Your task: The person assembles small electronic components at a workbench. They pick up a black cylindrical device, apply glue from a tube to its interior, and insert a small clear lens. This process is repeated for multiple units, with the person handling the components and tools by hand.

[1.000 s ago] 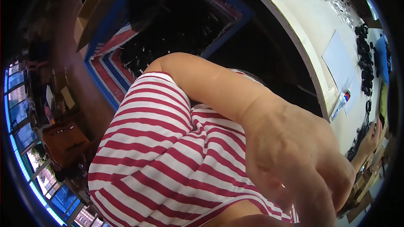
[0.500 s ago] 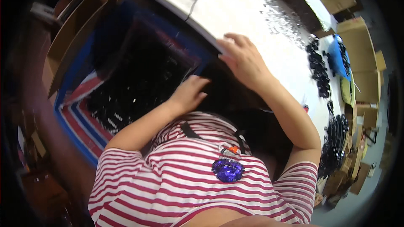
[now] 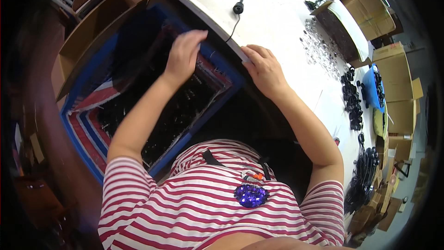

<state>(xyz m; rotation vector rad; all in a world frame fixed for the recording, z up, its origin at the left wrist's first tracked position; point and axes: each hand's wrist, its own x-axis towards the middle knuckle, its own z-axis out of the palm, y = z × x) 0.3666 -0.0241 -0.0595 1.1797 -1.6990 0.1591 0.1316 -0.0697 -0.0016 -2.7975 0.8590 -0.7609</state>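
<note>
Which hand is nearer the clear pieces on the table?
Right. The right hand is at the table edge, left of the clear pieces; the left hand is farther left, over the striped bag.

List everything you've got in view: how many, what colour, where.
Table: one, white, upper centre to right
Striped container: one, blue, red and white, left
Cardboard boxes: several, brown, upper left and right
Corded part: one, black, table's top area
Clear pieces: many, colourless, upper right
Small parts: many, black, right
Blue holder: one, blue, right
Cables: bundle, black, lower right
Shirt: one, red-and-white stripes, bottom
Left hand: one, bare, above striped container
Right hand: one, bare, table edge
</note>
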